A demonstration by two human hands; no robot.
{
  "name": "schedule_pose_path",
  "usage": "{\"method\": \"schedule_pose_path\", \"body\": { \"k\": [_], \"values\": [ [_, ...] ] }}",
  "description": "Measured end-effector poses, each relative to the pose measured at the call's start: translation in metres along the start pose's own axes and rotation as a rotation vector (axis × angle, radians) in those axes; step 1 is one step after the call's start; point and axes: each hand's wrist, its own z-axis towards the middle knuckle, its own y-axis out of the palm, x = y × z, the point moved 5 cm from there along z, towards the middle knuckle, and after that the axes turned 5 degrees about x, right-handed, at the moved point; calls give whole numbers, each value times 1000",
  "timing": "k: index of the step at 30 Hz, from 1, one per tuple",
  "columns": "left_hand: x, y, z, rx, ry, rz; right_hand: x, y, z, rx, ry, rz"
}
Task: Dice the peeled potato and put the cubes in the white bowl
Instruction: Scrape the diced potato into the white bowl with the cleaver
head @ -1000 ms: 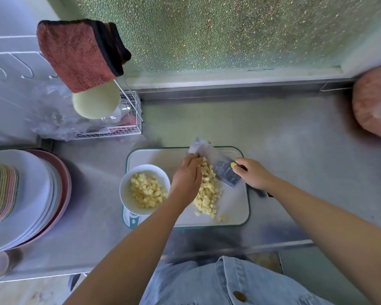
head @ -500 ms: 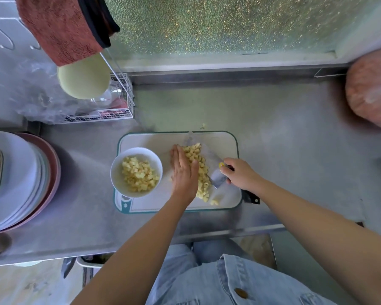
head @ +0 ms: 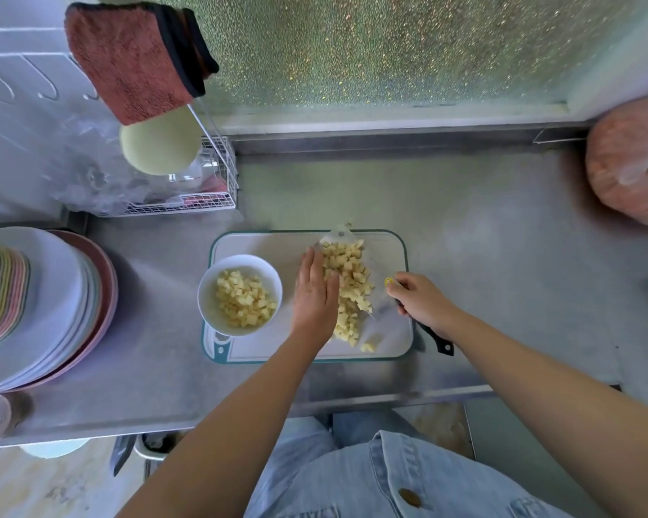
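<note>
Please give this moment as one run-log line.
left hand flat beside pale yellow potato cubes | right hand grips black-handled knife | white round bowl part-filled

Our left hand [head: 315,293] lies flat, fingers straight; our right hand [head: 423,304] curls around a black-handled steel knife [head: 440,342], both forearms reaching forward.

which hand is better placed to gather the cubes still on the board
Left, probably. The left hand lies open against the pile of potato cubes, on the side toward the white bowl, holding nothing. The right hand is occupied gripping the knife handle.
</note>
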Motion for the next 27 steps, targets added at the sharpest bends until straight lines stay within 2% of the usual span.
{"method": "schedule_pose_path", "body": {
  "k": [7,14,17,22,27],
  "values": [
    [11,-38,-10,177,162,99,-21,-12,-16,56,-48,-7],
    [6,-102,-17,330,222,115,-73,24,-18,-28,-138,-33],
    [-7,-125,-13,327,221,185,-92,45,-18,-82,-169,-85],
    [-24,-138,-8,189,244,247,-112,77,-15,-124,-190,-160],
    [-41,-151,-15,266,139,262,-118,87,-10,-92,-214,-169]
  ]
}}
